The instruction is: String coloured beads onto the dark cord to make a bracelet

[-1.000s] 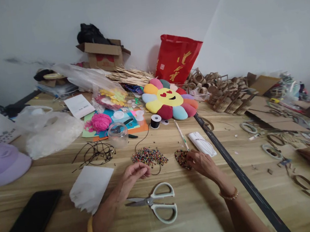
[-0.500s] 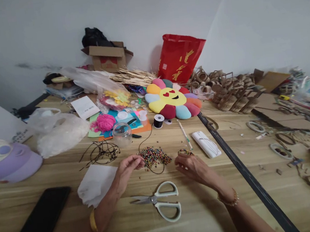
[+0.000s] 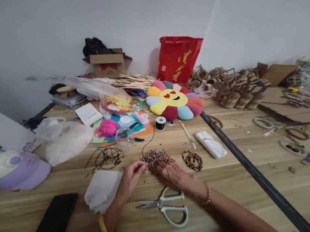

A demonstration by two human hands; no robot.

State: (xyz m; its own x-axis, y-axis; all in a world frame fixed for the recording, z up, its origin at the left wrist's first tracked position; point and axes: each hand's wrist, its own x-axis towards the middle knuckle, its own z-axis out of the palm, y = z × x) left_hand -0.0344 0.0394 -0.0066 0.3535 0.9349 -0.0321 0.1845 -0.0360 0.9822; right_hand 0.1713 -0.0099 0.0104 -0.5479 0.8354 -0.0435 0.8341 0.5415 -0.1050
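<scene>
A heap of small multicoloured beads [image 3: 156, 157] lies on the wooden table. At its left edge my left hand [image 3: 132, 174] is closed in a pinch, where a black cord [image 3: 149, 143] runs down from its spool [image 3: 160, 123]. My right hand [image 3: 171, 174] reaches into the near side of the heap with bent fingers, and its fingertips are partly hidden. Strung bead bracelets [image 3: 192, 160] lie to the right of that hand, apart from it. Below both hands rest scissors [image 3: 158, 204] with white handles, blades pointing left.
White paper [image 3: 103, 190] and a black phone-like slab [image 3: 49, 230] lie at left. Behind the beads are a clear jar [image 3: 125, 139], tangled black cord [image 3: 105, 156], pink yarn [image 3: 109, 128] and a flower cushion [image 3: 174, 99]. A white power bank-like block [image 3: 211, 145] lies at right.
My right hand has moved left from the strung beads into the bead heap, leaving the bracelets lying in view. My left hand keeps its pinch beside the heap. The view has shifted slightly.
</scene>
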